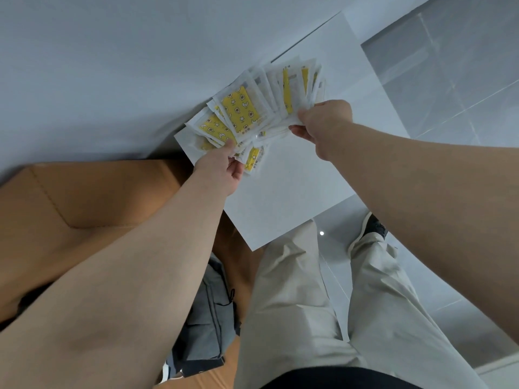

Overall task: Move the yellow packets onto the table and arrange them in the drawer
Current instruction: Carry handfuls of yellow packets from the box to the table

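Both hands hold a fan of packets over the white table.
Packets (243, 113), yellow in clear wrap, are spread in a loose fan over the table's (295, 181) far left part; contact with it cannot be told. Left hand (224, 168) pinches the fan's near left end. Right hand (323, 126) grips its right end, fingers curled. Box (84, 197) at left; grey bag (210, 318) near.

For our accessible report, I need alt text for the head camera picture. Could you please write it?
Two hands hold a fanned bunch of yellow packets above a white surface, the left hand at its lower left, the right hand at its right. A brown cardboard box stands at the left; beige trousers show below.
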`<state>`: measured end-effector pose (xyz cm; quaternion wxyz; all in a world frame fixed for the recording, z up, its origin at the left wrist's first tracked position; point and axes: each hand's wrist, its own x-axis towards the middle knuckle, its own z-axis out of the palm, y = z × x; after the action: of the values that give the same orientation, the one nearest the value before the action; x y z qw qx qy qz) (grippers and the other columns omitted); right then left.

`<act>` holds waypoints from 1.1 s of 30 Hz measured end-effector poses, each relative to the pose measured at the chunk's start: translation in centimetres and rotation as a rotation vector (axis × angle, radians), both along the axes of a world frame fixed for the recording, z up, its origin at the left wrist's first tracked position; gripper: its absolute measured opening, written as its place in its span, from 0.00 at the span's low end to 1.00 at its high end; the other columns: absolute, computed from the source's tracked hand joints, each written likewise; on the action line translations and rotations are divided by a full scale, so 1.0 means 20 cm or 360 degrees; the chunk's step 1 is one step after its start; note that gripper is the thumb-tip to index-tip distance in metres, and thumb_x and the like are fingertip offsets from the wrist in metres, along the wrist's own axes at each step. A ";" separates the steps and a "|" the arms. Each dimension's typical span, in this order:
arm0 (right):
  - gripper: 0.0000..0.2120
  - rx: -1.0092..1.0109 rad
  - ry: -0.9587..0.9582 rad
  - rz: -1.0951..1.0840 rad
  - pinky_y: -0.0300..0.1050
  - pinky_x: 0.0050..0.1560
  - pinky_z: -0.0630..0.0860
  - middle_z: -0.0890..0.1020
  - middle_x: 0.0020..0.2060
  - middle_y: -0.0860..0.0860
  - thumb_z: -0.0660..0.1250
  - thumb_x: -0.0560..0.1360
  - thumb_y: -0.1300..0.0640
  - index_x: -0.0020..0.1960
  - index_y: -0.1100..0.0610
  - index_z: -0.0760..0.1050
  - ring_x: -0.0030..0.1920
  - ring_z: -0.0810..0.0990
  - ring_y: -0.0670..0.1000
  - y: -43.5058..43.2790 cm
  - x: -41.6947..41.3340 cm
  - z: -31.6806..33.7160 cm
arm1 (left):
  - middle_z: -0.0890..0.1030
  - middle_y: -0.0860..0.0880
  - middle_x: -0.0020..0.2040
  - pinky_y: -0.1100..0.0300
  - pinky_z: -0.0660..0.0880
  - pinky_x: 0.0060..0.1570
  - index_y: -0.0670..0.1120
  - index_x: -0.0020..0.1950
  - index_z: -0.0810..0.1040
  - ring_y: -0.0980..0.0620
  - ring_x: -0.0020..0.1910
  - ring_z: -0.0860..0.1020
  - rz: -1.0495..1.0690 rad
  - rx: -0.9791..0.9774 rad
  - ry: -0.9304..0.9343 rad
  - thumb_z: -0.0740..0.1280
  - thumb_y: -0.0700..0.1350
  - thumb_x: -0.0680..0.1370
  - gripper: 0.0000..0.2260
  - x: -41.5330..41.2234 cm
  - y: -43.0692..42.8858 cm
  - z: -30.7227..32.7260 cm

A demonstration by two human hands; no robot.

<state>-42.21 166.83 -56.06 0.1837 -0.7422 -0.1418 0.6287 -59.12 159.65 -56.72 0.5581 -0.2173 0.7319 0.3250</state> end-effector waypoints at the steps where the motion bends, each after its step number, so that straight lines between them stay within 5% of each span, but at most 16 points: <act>1: 0.15 -0.0001 -0.0022 -0.0020 0.42 0.41 0.84 0.83 0.56 0.62 0.68 0.76 0.68 0.62 0.67 0.75 0.46 0.86 0.55 0.00 0.00 0.02 | 0.85 0.46 0.51 0.56 0.81 0.54 0.43 0.58 0.78 0.49 0.49 0.84 0.0002 0.0001 0.0006 0.75 0.43 0.76 0.13 0.00 -0.01 0.02; 3: 0.03 -0.0092 -0.0111 -0.0047 0.46 0.49 0.85 0.86 0.44 0.56 0.67 0.78 0.67 0.47 0.61 0.78 0.46 0.88 0.54 0.01 0.01 0.08 | 0.84 0.46 0.52 0.58 0.82 0.50 0.43 0.59 0.78 0.50 0.48 0.84 0.0000 -0.0001 0.0018 0.76 0.43 0.75 0.15 -0.01 -0.02 0.06; 5: 0.11 -0.0134 -0.0193 -0.0051 0.49 0.52 0.84 0.83 0.36 0.53 0.67 0.79 0.66 0.40 0.56 0.73 0.43 0.88 0.55 0.01 0.02 0.14 | 0.84 0.47 0.51 0.59 0.82 0.46 0.44 0.60 0.78 0.50 0.47 0.84 0.0018 -0.0014 0.0032 0.76 0.43 0.75 0.16 -0.01 -0.04 0.11; 15: 0.13 -0.0060 -0.0335 0.0024 0.53 0.54 0.84 0.82 0.37 0.54 0.65 0.79 0.68 0.39 0.55 0.71 0.42 0.88 0.57 -0.12 0.11 0.48 | 0.85 0.48 0.53 0.58 0.81 0.38 0.46 0.62 0.79 0.49 0.50 0.85 -0.0028 0.0063 0.0027 0.78 0.42 0.73 0.19 0.01 -0.10 0.44; 23: 0.05 0.0240 -0.0322 -0.0010 0.52 0.48 0.85 0.85 0.37 0.57 0.68 0.78 0.67 0.43 0.63 0.78 0.39 0.88 0.55 -0.15 0.34 0.92 | 0.84 0.48 0.53 0.57 0.80 0.42 0.45 0.60 0.79 0.49 0.51 0.83 -0.0172 0.0246 -0.0089 0.77 0.40 0.74 0.16 0.15 -0.01 0.87; 29: 0.04 0.0472 -0.0313 -0.0319 0.51 0.49 0.85 0.86 0.36 0.54 0.69 0.79 0.64 0.44 0.60 0.78 0.40 0.88 0.55 -0.16 0.61 1.25 | 0.82 0.48 0.45 0.59 0.77 0.43 0.45 0.50 0.79 0.50 0.40 0.80 -0.0508 0.0496 -0.0126 0.75 0.40 0.75 0.07 0.39 0.21 1.24; 33: 0.03 0.0664 -0.0378 -0.0604 0.50 0.46 0.85 0.86 0.39 0.54 0.70 0.79 0.62 0.47 0.60 0.78 0.39 0.88 0.54 -0.23 0.86 1.44 | 0.81 0.48 0.44 0.59 0.75 0.40 0.45 0.55 0.80 0.51 0.39 0.79 -0.0800 0.0677 -0.0262 0.74 0.40 0.76 0.09 0.66 0.36 1.41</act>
<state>-25.05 162.18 -27.29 0.4286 -0.7700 -0.1470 0.4493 -45.94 166.82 -28.47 0.7109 0.0656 0.6308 0.3040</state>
